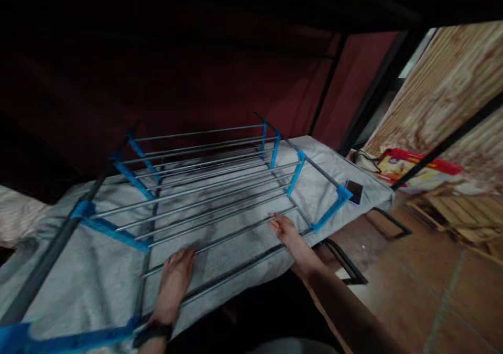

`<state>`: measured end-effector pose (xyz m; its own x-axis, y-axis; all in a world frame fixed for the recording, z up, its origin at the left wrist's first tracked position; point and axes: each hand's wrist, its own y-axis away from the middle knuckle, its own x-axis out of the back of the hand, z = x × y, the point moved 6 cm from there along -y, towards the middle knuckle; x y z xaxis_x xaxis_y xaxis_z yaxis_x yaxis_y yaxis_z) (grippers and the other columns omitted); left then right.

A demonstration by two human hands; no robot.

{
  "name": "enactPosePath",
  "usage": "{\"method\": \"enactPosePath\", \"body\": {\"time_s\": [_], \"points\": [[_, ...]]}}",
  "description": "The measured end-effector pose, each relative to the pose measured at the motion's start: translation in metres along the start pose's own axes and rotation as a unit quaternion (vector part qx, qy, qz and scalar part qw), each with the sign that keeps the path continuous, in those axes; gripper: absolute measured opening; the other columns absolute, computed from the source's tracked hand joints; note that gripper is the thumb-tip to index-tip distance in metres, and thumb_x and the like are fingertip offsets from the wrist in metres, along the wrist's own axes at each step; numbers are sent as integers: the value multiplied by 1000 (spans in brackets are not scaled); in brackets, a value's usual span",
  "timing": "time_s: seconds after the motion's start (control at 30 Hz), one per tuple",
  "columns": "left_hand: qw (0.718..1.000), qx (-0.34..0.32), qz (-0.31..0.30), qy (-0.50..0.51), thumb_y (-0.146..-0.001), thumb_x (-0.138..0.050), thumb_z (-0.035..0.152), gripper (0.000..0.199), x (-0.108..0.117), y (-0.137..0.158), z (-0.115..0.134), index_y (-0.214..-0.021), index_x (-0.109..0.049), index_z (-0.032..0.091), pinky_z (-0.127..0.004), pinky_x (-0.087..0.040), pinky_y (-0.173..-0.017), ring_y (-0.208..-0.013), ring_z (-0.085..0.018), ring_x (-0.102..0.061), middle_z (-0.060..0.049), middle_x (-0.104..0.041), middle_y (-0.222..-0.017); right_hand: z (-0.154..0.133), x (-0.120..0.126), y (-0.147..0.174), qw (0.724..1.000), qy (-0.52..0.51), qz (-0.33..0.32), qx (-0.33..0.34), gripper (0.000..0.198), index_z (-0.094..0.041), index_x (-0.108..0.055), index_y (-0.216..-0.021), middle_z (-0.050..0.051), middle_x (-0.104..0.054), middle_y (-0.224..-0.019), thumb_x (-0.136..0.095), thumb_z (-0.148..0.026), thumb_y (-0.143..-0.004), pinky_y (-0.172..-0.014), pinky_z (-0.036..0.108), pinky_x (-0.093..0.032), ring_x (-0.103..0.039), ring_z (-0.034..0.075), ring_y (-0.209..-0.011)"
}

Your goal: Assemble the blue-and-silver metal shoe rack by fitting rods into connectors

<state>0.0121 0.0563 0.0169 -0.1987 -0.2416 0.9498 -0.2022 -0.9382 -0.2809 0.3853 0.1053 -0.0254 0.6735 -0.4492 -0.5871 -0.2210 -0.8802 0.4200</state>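
A rack of grey metal tubes with blue plastic brackets [296, 173] lies across the grey blanket [106, 275] in front of me. My left hand [178, 270] is closed over a grey rod [236, 234] near its left end. Farther along, close to the right end of the same rod, the fingers of my right hand [282, 226] are closed on it. The rod runs between the rack's two sides, with other parallel rods behind it. A thicker tube [236, 271] passes nearer to my body. A dark band circles my left wrist.
A dark phone-like object [354, 192] lies on the blanket's right part. Dark bed-frame posts [328, 86] stand behind and to the right, before a dark red backing [220, 81]. On the tiled floor [424, 291] are a red-and-yellow package [416, 165] and slatted wood [463, 212].
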Motion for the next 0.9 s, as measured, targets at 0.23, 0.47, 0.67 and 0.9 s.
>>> {"method": "enactPosePath", "body": {"time_s": [0.23,0.47,0.67,0.9], "points": [[999,-15,4,49,-96,-41,35,36,-2,-2,-6,-111,-68,18,-41,-54,-92,-100,-27,-67,-10,-73,-104,-1,0,5,1000,2,18,2,16,-25,-60,-70,2,-74,-78,-76,-21,-66,-80,34,-57,-69,21,-79],[997,-18,-15,73,-95,-40,37,36,1,-4,-6,-104,-69,17,-42,-55,-90,-96,-28,-67,-10,-72,-100,6,3,-3,999,5,40,7,20,-25,-58,-74,0,-73,-79,-77,-23,-67,-75,34,-58,-67,18,-73],[995,-9,-9,97,-95,-41,43,38,-2,-4,-8,-105,-69,19,-41,-55,-90,-96,-27,-68,-9,-72,-99,7,6,-5,999,-2,35,15,24,-26,-55,-74,1,-73,-84,-78,-28,-66,-79,35,-58,-68,19,-78],[996,6,8,91,-94,-39,47,42,-4,-2,-13,-108,-67,19,-44,-55,-92,-97,-29,-68,-10,-73,-102,8,6,-5,999,-7,33,23,26,-26,-55,-75,0,-72,-83,-78,-32,-65,-81,36,-57,-67,19,-80]]}}
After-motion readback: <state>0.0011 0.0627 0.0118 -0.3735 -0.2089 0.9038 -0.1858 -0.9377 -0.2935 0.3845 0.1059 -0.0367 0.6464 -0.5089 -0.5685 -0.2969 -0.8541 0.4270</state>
